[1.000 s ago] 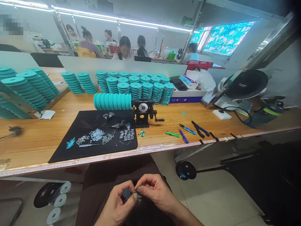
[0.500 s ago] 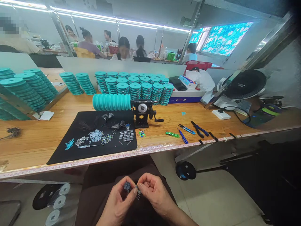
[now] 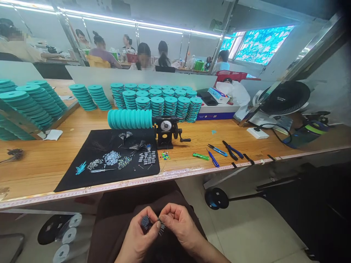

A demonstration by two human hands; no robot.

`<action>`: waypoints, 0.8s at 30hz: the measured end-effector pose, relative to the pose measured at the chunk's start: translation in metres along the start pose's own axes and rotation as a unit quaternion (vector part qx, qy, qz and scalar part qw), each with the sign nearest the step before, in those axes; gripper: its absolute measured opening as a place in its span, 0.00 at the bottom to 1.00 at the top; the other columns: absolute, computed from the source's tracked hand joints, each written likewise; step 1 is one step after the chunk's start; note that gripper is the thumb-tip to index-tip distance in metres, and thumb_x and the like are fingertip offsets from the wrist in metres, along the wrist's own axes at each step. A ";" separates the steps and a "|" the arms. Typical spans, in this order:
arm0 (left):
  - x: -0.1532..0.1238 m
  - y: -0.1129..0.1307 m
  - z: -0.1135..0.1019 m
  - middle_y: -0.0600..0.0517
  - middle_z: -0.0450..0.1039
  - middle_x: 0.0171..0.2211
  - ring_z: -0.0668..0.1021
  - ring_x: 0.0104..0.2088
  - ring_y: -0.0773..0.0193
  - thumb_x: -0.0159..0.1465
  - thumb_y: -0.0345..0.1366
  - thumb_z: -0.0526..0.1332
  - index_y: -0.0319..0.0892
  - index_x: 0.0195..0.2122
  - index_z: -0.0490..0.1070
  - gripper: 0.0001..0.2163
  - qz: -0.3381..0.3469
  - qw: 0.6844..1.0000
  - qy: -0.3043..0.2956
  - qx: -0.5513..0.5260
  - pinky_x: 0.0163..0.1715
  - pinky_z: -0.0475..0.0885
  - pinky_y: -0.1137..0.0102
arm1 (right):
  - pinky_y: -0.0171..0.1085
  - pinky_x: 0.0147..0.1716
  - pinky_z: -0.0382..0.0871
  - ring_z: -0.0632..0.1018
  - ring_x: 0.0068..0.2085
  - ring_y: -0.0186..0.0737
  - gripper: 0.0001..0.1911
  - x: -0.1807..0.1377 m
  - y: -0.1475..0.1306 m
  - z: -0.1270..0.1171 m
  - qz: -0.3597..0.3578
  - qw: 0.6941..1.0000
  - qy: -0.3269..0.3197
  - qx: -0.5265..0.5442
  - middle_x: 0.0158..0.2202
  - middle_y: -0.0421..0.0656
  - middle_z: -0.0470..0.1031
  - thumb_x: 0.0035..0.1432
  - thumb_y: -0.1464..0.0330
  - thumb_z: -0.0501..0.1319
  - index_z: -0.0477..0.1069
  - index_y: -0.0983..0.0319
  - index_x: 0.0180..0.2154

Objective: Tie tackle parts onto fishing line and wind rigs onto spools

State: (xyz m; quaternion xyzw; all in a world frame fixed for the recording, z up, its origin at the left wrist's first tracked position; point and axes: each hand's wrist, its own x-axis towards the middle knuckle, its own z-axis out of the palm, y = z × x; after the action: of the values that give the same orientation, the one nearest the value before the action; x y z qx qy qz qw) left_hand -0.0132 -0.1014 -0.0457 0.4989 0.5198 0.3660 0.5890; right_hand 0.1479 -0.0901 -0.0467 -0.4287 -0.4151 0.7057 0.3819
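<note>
Over my lap, my left hand [image 3: 138, 233] is closed around a bundle of small dark beads on thin wires [image 3: 145, 221]. The bundle's round beaded end pokes out beside the forefinger, and thin grey ends fan out below the thumb. My right hand [image 3: 182, 228] has thumb and forefinger pinched together right against the left fingertips. Whatever sits in that pinch is too small and hidden to name. On the table beyond the hands lies a black mat [image 3: 82, 180] with piles of small fishing-tackle-like parts, among them grey-blue pieces [image 3: 112, 157] and grey cylinders [image 3: 147, 157].
A hand-cranked winder [image 3: 166, 131] carries a row of turquoise spools [image 3: 128, 119]. More spool stacks [image 3: 157, 106] stand behind it. At right lie pliers [image 3: 231, 149], blue snips [image 3: 217, 150], a blue pen-like tool [image 3: 213, 159] and a green tube [image 3: 200, 156]. People sit beyond the divider.
Both hands have shifted slightly lower, and the left hand's beaded bundle has turned a little leftward. The fingertips stay together. Things on the table have not moved.
</note>
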 end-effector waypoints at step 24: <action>0.000 -0.011 0.001 0.59 0.58 0.22 0.58 0.25 0.68 0.57 0.47 0.66 0.42 0.26 0.65 0.15 -0.027 0.985 -0.044 -0.163 0.25 0.57 0.75 | 0.32 0.23 0.45 0.54 0.24 0.28 0.20 -0.002 -0.004 0.003 -0.001 1.000 -0.012 0.023 0.22 0.32 0.57 0.54 0.55 0.68 0.68 0.65 0.31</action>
State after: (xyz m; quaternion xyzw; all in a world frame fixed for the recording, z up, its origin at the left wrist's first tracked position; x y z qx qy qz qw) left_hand -0.0133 -0.1041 -0.0564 0.3981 0.4401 0.4075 0.6941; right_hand 0.1464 -0.0919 -0.0418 -0.4111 -0.4035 0.7198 0.3875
